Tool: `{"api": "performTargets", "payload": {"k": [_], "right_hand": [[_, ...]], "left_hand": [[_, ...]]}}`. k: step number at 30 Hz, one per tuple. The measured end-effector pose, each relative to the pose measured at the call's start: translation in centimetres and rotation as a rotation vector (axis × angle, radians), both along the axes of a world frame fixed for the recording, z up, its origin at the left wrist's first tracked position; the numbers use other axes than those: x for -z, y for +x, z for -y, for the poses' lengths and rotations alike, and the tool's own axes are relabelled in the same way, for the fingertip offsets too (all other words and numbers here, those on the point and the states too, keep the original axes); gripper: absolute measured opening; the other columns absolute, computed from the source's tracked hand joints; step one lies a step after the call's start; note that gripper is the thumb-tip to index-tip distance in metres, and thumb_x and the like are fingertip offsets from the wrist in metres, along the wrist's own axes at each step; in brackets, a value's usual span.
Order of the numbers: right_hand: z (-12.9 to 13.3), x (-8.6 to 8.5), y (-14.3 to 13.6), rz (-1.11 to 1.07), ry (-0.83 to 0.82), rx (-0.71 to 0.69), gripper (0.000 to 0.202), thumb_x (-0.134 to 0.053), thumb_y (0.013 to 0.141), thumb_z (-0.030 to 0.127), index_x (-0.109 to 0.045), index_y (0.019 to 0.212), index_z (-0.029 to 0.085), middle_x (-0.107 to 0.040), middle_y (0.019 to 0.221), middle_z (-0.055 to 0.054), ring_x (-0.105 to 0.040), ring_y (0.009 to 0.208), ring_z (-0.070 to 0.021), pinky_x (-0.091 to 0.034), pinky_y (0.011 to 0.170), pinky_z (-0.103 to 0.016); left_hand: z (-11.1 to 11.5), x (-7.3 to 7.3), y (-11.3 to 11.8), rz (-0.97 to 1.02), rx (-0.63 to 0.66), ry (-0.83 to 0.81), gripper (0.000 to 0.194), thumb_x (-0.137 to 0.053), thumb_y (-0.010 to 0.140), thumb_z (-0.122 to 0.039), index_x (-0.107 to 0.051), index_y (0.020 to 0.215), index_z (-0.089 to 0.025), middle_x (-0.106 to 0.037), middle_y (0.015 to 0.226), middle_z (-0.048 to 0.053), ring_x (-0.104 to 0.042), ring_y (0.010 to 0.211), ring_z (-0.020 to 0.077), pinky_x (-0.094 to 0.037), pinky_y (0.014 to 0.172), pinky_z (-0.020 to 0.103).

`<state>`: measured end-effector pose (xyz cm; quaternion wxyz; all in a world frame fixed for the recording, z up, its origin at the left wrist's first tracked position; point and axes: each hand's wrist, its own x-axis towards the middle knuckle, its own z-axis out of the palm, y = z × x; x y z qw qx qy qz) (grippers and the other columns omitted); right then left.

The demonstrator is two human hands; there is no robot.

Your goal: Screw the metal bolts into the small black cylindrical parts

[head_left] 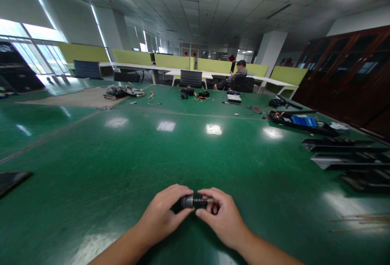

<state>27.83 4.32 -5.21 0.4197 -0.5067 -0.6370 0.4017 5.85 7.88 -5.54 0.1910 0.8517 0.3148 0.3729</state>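
Near the table's front edge, a small dark cylindrical part (187, 201) with a thin ribbed shaft lies sideways between my hands. My left hand (166, 208) grips its thick body, thumb below and index finger above. My right hand (221, 214) curls round the shaft end, the other fingers bent by the tip. Its thumb and index fingertip stand apart on either side of the shaft. Exactly where the right fingers touch the shaft is hard to make out. Both hands are just over the green tabletop (170, 155).
Dark metal channels (350, 161) and thin rods (361, 218) lie at the right. Beyond them is a black tray holding blue pieces (304, 120). Power tools (187, 91) and a pile of parts (118, 91) stand at the far side. A person (239, 74) sits behind the table.
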Motion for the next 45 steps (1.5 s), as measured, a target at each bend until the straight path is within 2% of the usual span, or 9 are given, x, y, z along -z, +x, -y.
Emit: {"api": "performTargets", "payload": {"k": [6,11,24,45], "right_hand": [[0.15,-0.51,0.08,0.038,0.018,-0.016,0.024,-0.077,0.075,0.02,-0.075,0.099,0.021,-0.062,0.077,0.0,-0.052,0.061,-0.0123,-0.042,0.058,-0.024],[0.23,-0.72,0.01,0.034,0.005,-0.01,0.025,-0.077,0.074,0.021,-0.075,0.099,0.021,-0.066,0.08,-0.001,-0.053,0.062,-0.0127,-0.042,0.058,-0.024],[0.12,-0.73,0.1,0.038,0.02,0.005,0.015,-0.075,0.076,0.019,-0.077,0.09,0.021,-0.068,0.077,-0.001,-0.057,0.065,-0.0139,-0.042,0.061,-0.024],[-0.1,-0.38,0.29,0.018,-0.021,-0.002,0.012,-0.074,0.078,0.023,-0.078,0.089,0.021,-0.066,0.073,-0.001,-0.053,0.063,-0.0137,-0.039,0.058,-0.024]], "left_hand": [[0.37,-0.39,0.42,0.017,0.073,-0.002,0.034,-0.067,0.086,-0.018,-0.058,0.118,-0.024,-0.066,0.109,0.007,-0.062,0.101,0.0178,-0.053,0.09,0.031],[0.3,-0.49,0.38,0.018,0.088,0.001,0.037,-0.067,0.086,-0.016,-0.057,0.12,-0.024,-0.065,0.11,0.007,-0.062,0.101,0.0174,-0.052,0.09,0.031],[0.24,0.27,0.45,0.051,0.073,-0.022,0.036,-0.07,0.085,-0.017,-0.059,0.118,-0.024,-0.066,0.109,0.006,-0.062,0.1,0.0165,-0.052,0.089,0.03],[0.27,-0.12,0.39,0.069,0.055,-0.004,0.033,-0.069,0.084,-0.015,-0.061,0.115,-0.023,-0.066,0.106,0.006,-0.062,0.098,0.0164,-0.052,0.087,0.029]]}}
